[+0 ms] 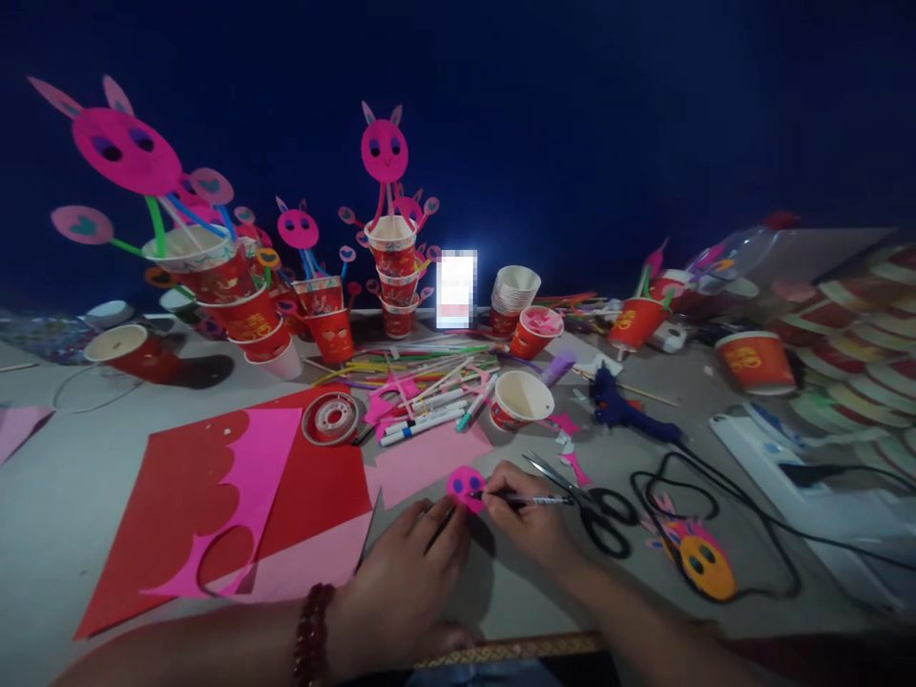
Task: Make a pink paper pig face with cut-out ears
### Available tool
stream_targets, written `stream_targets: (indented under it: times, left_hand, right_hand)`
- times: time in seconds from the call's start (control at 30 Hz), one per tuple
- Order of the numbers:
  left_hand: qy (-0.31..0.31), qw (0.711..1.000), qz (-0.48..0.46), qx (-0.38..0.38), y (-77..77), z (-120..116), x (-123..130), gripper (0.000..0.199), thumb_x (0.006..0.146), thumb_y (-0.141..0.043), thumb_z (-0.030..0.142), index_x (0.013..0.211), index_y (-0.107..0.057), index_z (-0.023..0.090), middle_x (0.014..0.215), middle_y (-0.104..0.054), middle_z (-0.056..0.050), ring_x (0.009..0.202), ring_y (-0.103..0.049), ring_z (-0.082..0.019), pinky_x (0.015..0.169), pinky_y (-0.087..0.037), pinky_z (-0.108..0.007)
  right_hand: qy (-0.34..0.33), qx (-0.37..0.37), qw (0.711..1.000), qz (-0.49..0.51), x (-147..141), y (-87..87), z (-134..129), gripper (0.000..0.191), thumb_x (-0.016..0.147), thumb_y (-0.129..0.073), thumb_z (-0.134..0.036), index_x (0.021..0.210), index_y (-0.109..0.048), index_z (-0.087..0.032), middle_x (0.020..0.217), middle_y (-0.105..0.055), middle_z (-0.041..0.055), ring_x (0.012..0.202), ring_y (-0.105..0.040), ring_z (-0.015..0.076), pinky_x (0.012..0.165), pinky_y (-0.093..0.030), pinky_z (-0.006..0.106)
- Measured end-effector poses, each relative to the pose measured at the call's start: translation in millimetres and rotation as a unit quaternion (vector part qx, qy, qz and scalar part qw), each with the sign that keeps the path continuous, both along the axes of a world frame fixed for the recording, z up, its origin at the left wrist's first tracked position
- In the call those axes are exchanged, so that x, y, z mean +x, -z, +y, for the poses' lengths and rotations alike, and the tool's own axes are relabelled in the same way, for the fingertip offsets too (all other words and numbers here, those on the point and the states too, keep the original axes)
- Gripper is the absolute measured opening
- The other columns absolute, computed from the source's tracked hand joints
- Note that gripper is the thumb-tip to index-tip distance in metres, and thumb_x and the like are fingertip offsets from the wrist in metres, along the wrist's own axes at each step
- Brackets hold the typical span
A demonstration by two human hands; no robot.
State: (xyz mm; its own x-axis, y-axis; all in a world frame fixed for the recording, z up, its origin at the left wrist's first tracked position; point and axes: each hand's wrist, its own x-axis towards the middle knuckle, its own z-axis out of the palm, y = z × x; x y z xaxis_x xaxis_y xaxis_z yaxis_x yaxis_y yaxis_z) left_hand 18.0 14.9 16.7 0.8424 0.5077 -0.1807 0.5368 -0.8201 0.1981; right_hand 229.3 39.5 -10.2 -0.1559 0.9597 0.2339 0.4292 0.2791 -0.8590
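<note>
A small bright-pink paper disc [467, 486] with two purple eye spots lies flat on the table in front of me. The stretched fingers of my left hand [422, 558] rest on its lower left edge, holding it against the tabletop. My right hand [526, 520] pinches a black marker pen [536, 499], its tip touching the right eye spot. Just right of that hand lie scissors [601, 510] with black handles. Behind the disc is a light-pink paper sheet [429, 466], with several capped markers [424, 423] beyond it.
Red card [172, 487] and cut pink paper [264, 458] lie left. A tape roll [331, 418], paper cup [521, 399] and blue glue gun [630, 412] stand around. Its black cord loops near an orange paper face [705, 565]. Cups with pink rabbit figures [385, 151] line the back.
</note>
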Motion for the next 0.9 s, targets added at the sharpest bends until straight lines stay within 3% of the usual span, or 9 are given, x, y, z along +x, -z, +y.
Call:
stream_targets:
  times: [0.63, 0.9]
  left_hand:
    - [0.004, 1.000, 0.004, 0.003, -3.2, 0.6, 0.3, 0.089, 0.092, -0.033, 0.073, 0.148, -0.039, 0.003, 0.152, -0.040, -0.024, 0.143, -0.032, -0.037, 0.114, -0.029, -0.050]
    - [0.002, 1.000, 0.012, -0.007, -4.2, 1.4, 0.4, 0.090, 0.091, -0.039, 0.072, 0.149, -0.038, 0.004, 0.153, -0.040, -0.023, 0.144, -0.030, -0.036, 0.115, -0.027, -0.049]
  right_hand:
    - [-0.005, -0.004, 1.000, -0.006, 0.2, -1.6, 0.0, 0.014, 0.076, -0.051, -0.017, 0.064, -0.054, -0.022, 0.056, -0.052, -0.0040, 0.053, -0.048, 0.0134, 0.053, -0.036, 0.024]
    - [0.001, -0.005, 1.000, -0.009, 0.4, -0.5, -0.4, 0.014, 0.076, -0.049, -0.017, 0.063, -0.052, -0.022, 0.055, -0.050, -0.0042, 0.052, -0.047, 0.0133, 0.052, -0.035, 0.024]
